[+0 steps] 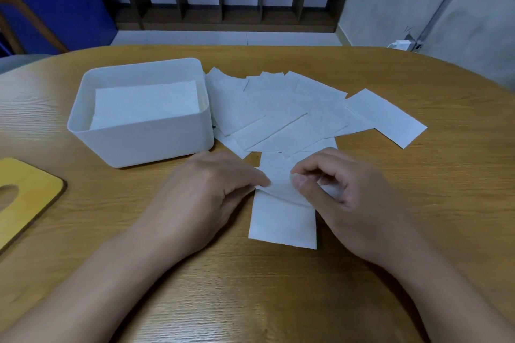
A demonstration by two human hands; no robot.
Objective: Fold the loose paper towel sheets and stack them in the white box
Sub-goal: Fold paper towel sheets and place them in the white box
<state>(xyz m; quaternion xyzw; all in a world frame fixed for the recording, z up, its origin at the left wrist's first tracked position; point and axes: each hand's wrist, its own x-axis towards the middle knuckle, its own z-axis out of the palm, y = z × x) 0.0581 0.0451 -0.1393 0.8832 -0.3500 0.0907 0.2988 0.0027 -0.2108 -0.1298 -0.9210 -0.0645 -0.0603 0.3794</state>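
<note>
Meanwhile both hands, left hand point(211, 192) and right hand point(345, 192), pinch one sheet point(281, 217); beyond the fingers, the white box point(139, 139) holds a folded stack point(145, 104).

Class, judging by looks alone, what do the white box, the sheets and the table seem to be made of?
White box: probably matte plastic, with smooth walls and rounded corners.
Sheets: thin, soft paper, faintly textured.
Table: wood or wood-look veneer, showing grain lines.
</note>
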